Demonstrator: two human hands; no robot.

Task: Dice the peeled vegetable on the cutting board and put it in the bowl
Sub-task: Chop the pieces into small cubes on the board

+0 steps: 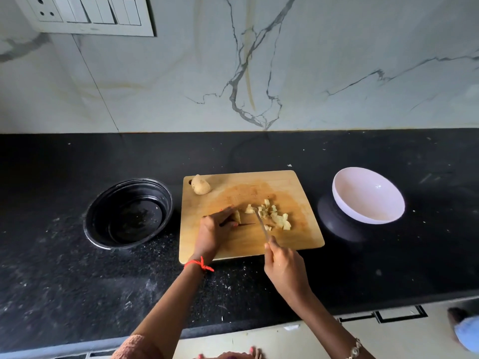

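A wooden cutting board point(259, 244) lies on the black counter. Several pale diced potato pieces point(274, 215) sit in a loose heap at its middle. My left hand point(216, 226) rests on the board with its fingers curled over a remaining uncut piece point(237, 216). My right hand point(283, 265) grips a knife's handle; the knife point(261, 225) points away from me, its tip among the diced pieces. A whole unpeeled potato point(200, 185) lies at the board's far left corner. The white bowl point(368, 195) stands right of the board and holds nothing.
A black round bowl point(129, 213) sits left of the board. The marble wall stands behind the counter with a switch panel point(88, 14) at upper left. The counter's front edge runs below my arms, with drawer fronts point(383, 317) beneath.
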